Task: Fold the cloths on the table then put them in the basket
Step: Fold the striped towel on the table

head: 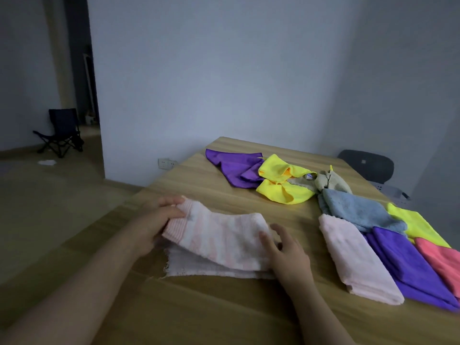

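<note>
A pale pink-and-white striped cloth lies half folded on the wooden table in front of me. My left hand grips its far left end, fingers curled round the hem, and lifts that end over the lower layer. My right hand pinches the cloth's right edge between thumb and fingers. To the right lie folded cloths: a pink one, a purple one, a coral one, a blue one and a yellow one. A grey basket peeks out beyond the table's far right edge.
Unfolded cloths lie at the back of the table: a purple one, a yellow one and a beige one. A dark office chair stands behind the table. A folding chair stands far left on the floor.
</note>
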The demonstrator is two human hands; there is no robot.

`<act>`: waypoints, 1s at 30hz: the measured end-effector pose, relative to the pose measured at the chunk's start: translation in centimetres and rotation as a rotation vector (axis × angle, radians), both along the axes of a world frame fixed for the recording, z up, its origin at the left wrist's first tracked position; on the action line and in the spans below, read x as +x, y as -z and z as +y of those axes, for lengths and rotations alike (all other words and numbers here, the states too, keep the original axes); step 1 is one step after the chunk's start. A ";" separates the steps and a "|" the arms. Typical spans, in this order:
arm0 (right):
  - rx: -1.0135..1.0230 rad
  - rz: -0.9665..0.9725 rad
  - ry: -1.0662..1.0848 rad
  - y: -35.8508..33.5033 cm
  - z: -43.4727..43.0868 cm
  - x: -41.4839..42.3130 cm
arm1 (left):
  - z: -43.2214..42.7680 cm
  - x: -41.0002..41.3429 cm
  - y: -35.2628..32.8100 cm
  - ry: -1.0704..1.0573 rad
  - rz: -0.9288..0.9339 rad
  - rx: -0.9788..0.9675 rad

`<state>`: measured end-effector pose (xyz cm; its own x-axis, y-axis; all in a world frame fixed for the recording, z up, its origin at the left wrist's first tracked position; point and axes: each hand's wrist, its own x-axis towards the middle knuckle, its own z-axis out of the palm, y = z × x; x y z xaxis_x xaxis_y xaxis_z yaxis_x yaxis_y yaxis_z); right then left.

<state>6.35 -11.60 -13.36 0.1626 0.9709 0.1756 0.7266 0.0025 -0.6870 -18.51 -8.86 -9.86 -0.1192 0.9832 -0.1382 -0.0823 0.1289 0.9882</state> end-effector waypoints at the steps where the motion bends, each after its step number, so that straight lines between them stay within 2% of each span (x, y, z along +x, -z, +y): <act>1: -0.010 0.002 0.008 0.0 0.0 0.1 | -0.2 -0.2 0.6 0.012 0.202 -0.026; 3: -0.044 -0.069 0.011 -0.1 0.0 0.2 | -0.5 -0.2 1.8 0.022 0.542 -0.049; 7: -0.103 -0.137 0.083 -0.2 -0.1 0.0 | -0.4 -0.1 1.4 0.022 0.729 -0.051; 9: -0.114 -0.140 0.118 -0.2 -0.2 0.0 | -0.5 0.1 1.2 0.039 0.933 -0.078; 11: -0.114 -0.152 0.123 -0.2 -0.4 -0.1 | -0.4 0.6 1.2 -0.005 1.268 0.005; 12: -0.105 -0.149 0.123 -0.2 -0.5 -0.1 | -0.4 1.1 1.2 -0.036 1.344 0.123; 14: -0.090 -0.114 0.130 -0.3 -0.8 0.2 | -0.2 2.9 1.4 -0.008 1.295 0.356; 15: -0.089 -0.094 0.136 -0.3 -1.0 0.4 | -0.2 4.0 1.7 0.072 1.263 0.398; 16: -0.090 -0.077 0.153 -0.4 -1.3 0.7 | -0.1 5.0 2.3 0.182 1.280 0.372; 18: -0.101 -0.061 0.210 -0.7 -2.1 1.5 | 0.4 6.9 3.7 0.398 1.434 0.232; 20: -0.080 -0.189 0.283 -1.1 -2.9 2.3 | 1.0 8.1 4.6 0.494 1.493 0.167; 23: 0.079 -0.473 0.314 -1.5 -3.0 2.5 | 1.3 9.3 4.8 0.507 1.486 0.228; 26: 0.230 -0.514 0.174 -1.8 -1.4 1.0 | 1.3 9.7 5.1 0.470 1.510 0.283; 28: 0.116 -0.545 0.035 -1.0 0.1 0.2 | 1.3 9.6 5.0 0.453 1.509 0.271; 30: -0.129 -0.537 -0.066 0.0 1.4 0.4 | 1.5 9.0 5.0 0.438 1.480 0.223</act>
<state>6.76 -10.18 -13.37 0.0213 0.9951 0.0962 0.9759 0.0002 -0.2182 -9.47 -7.33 -14.83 0.2783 0.9604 -0.0130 0.9495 -0.2730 0.1544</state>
